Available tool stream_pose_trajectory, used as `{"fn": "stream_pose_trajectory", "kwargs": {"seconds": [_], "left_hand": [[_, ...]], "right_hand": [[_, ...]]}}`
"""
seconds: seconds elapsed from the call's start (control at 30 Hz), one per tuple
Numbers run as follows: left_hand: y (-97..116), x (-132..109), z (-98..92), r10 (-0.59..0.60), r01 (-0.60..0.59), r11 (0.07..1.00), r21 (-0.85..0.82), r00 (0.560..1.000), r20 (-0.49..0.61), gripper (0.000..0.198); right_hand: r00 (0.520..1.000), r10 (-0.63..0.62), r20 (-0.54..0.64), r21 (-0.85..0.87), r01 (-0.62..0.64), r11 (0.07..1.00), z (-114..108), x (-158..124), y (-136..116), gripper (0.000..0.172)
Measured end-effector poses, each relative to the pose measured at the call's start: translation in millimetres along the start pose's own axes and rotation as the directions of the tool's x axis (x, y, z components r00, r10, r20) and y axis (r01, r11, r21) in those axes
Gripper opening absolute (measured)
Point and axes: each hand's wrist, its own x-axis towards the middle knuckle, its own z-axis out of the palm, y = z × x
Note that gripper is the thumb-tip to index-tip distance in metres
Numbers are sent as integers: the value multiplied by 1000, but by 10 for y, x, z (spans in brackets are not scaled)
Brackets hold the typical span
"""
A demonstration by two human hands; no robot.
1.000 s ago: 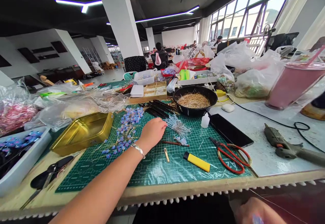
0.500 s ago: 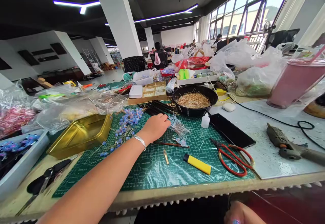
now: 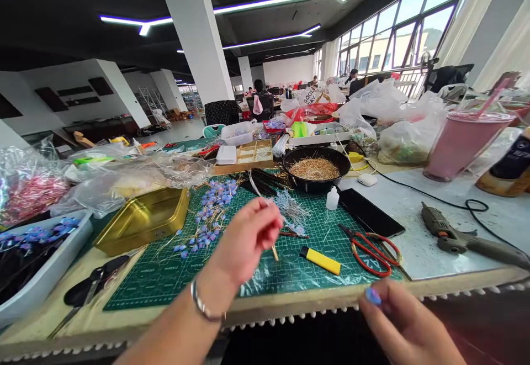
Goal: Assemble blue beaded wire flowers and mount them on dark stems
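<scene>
My left hand [image 3: 250, 238], a silver bangle on its wrist, is raised over the green cutting mat [image 3: 136, 287]. Its fingers pinch a thin, pale curved strand [image 3: 254, 183], which looks like wire. At the front edge of the table, my right hand [image 3: 409, 321] is closed in a pinch on a small blue-purple flower [image 3: 373, 296]. A bundle of silvery wire stems [image 3: 292, 205] lies just beyond my left hand. Blue flowers on stems [image 3: 211, 210] are to its left, and a gold clip [image 3: 275, 253] is partly hidden below it.
A yellow lighter [image 3: 323, 261], red-handled scissors [image 3: 376, 254], a black phone [image 3: 370, 212] and a small white bottle [image 3: 332, 198] lie or stand to the right. A black bowl [image 3: 345, 166] holds gold pins. A glue gun [image 3: 455, 235] and gold tin [image 3: 143, 227] flank the mat.
My left hand has come back from the wire bundle towards me, now with a thin strand. My right hand has risen into fuller view with the blue flower.
</scene>
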Motion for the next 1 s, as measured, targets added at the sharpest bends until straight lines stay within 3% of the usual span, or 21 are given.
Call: {"fn": "stream_pose_trajectory", "kwargs": {"seconds": [0.1, 0.17, 0.23, 0.37, 0.47, 0.53, 0.57, 0.6, 0.63, 0.67, 0.7, 0.73, 0.77, 0.8, 0.83, 0.9, 0.93, 1.0], "left_hand": [[11, -572, 345, -88, 114, 970, -215, 988, 123, 20], [-7, -853, 515, -174, 257, 839, -479, 962, 211, 25], [-20, -1040, 629, -195, 292, 744, -601, 955, 223, 35], [-16, -1226, 691, -213, 262, 707, -657, 965, 155, 38], [-25, -1313, 581, -211, 244, 741, -626, 969, 129, 33], [-33, -1373, 437, -194, 164, 823, -544, 981, 2, 27], [-32, -1404, 355, -150, 74, 887, -456, 980, -132, 24], [-24, -1434, 275, -45, -52, 953, -300, 950, -308, 24], [-9, -1462, 204, 136, -184, 981, -63, 883, -449, 26], [12, -1486, 149, 371, -300, 928, 220, 787, -492, 29], [39, -1506, 116, 584, -385, 793, 473, 703, -407, 31], [69, -1520, 104, 716, -458, 623, 635, 661, -225, 32], [99, -1527, 114, 748, -528, 501, 685, 663, -36, 29], [126, -1526, 140, 707, -569, 473, 673, 700, 95, 27], [149, -1521, 175, 621, -569, 523, 634, 764, 174, 28], [177, -1501, 249, 361, -438, 728, 528, 899, 248, 32], [184, -1491, 278, 234, -343, 815, 467, 932, 276, 32], [187, -1480, 310, 79, -193, 914, 357, 947, 311, 21]], "right_hand": [[971, -144, -192, -71, 133, 989, 47, 39, -298, 23], [949, -208, -236, -96, 190, 977, 144, 9, -451, 19], [938, -249, -241, -102, 231, 968, 265, -55, -531, 18], [924, -304, -234, -60, 298, 953, 431, -198, -567, 19], [884, -390, -257, -183, 352, 918, 421, -255, -583, 19], [867, -424, -263, -247, 364, 898, 374, -277, -582, 19], [863, -436, -257, -273, 368, 889, 351, -287, -575, 18], [860, -447, -247, -298, 372, 879, 331, -298, -564, 18], [859, -457, -232, -320, 376, 870, 318, -311, -553, 17], [857, -468, -215, -338, 384, 859, 312, -325, -543, 16], [856, -479, -195, -351, 395, 849, 314, -341, -536, 15], [854, -491, -173, -361, 409, 838, 321, -357, -534, 14], [851, -502, -155, -368, 422, 829, 332, -374, -538, 13], [846, -515, -142, -372, 436, 819, 344, -389, -546, 12], [840, -526, -133, -375, 448, 811, 354, -404, -556, 12], [828, -548, -122, -380, 471, 796, 361, -428, -575, 13], [820, -560, -118, -381, 484, 788, 357, -438, -579, 13], [804, -584, -110, -379, 509, 773, 340, -454, -571, 13]]}}
